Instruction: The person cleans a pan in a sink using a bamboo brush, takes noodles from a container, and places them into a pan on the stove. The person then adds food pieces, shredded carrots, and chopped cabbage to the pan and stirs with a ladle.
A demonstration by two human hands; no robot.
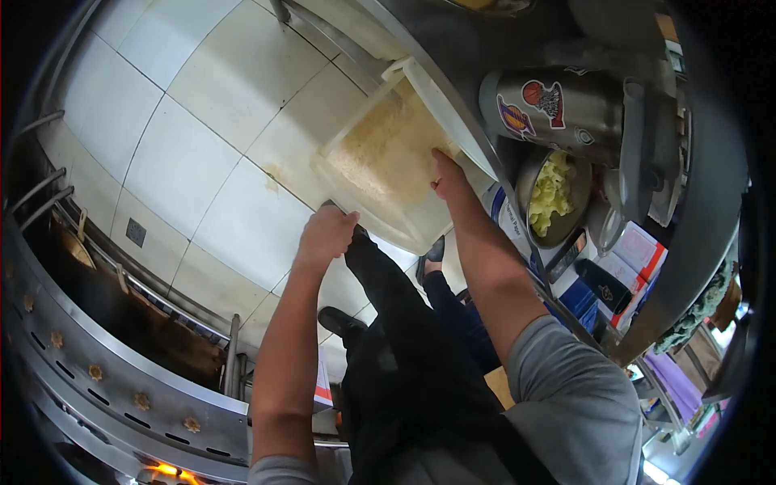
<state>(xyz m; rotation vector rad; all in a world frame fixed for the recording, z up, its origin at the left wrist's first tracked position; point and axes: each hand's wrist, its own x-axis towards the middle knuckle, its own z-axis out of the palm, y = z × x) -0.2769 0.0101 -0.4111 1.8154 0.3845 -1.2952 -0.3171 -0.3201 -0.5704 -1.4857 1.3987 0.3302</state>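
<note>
Left hand: the left hand [327, 234] is closed round a small dark object [329, 204], mostly hidden by it.
Right hand: the right hand [444, 175] has its index finger out and other fingers curled; whether it grips the bin is unclear.
Bin: one translucent white plastic bin [420, 233] with pale tan contents, ahead of and between the hands.
In the way: the grey metal tabletop [477, 133] edge, just right of the right hand.
Right side: one silver metal tumbler [594, 117] with stickers, one round metal bowl [525, 182] of yellow-green pieces.
Far left: one steel stove [162, 368], five brown knobs [95, 372] showing.
</note>
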